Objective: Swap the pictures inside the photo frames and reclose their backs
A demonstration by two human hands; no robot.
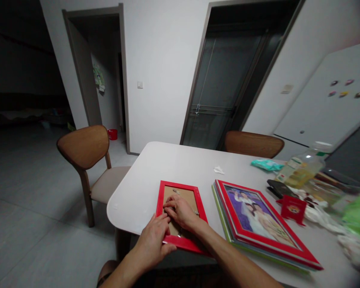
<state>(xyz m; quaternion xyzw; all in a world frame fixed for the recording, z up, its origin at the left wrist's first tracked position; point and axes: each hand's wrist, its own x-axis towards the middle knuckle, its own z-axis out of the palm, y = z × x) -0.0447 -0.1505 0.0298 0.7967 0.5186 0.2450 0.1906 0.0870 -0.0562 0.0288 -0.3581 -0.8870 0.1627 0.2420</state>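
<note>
A red picture frame [202, 206] lies face down on the table, its brown backing board [186, 195] showing with small metal clips around it. My left hand [153, 240] is closed over the frame's lower left corner, thumb along the near edge. Across the backing reaches my right hand [180, 211], its fingers bent and pressed together at the left inner edge, close to the left fingertips. Whatever lies under those fingertips is hidden. To the right, a stack of frames is topped by a red-framed wedding photo [255, 212].
On the white table [138, 188] are a scrap of tissue [219, 170], a teal packet [267, 164], a clear bottle [306, 166], a small red card [293, 210] and crumpled plastic bags at the right. Wooden chairs stand at the left [85, 148] and far side [253, 144].
</note>
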